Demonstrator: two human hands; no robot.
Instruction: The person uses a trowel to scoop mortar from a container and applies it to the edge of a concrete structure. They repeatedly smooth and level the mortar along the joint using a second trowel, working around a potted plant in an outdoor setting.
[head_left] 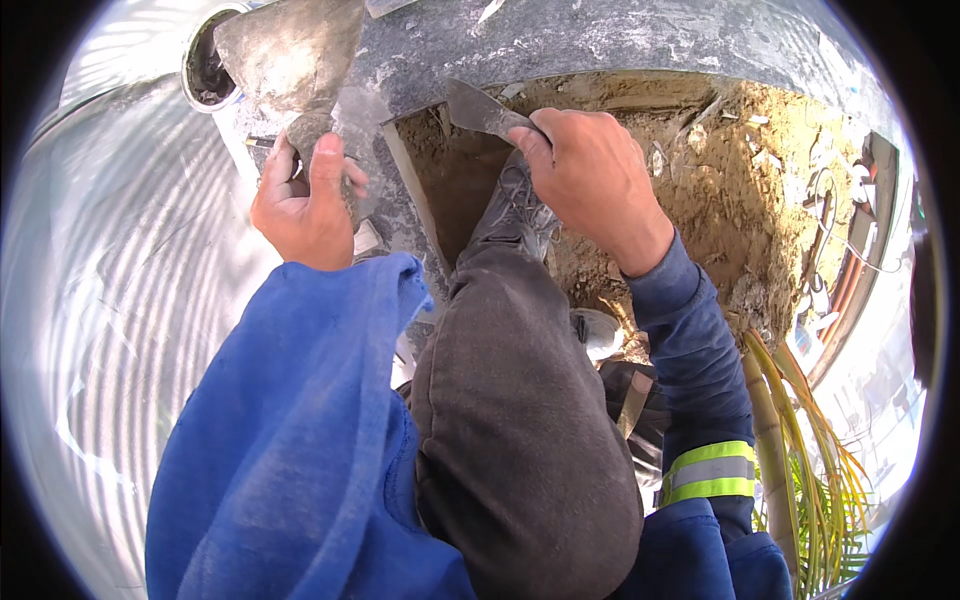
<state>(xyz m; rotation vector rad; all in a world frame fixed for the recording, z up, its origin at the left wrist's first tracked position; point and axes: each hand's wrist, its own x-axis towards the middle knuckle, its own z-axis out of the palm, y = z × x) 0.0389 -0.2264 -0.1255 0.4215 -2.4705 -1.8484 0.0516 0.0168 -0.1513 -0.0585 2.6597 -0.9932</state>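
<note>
My left hand (310, 200) is closed around the handle of a broad, dust-covered trowel (290, 55), whose wide blade points away from me. In my right hand (600, 175) is a putty knife (480, 108), its flat grey blade angled to the far left. That blade is over the far edge of a dug-out pit in the soil, just beyond my dark shoe (515, 205). The fingers of my right hand hide the knife's handle.
A white bucket (190, 75) with dark contents stands at the far left, partly behind the trowel. Grey concrete (620, 45) borders the brown soil (720, 200). Pale sheeting (130, 300) covers the left side. Palm stems (775, 430) rise at the right, near a wire and loose debris.
</note>
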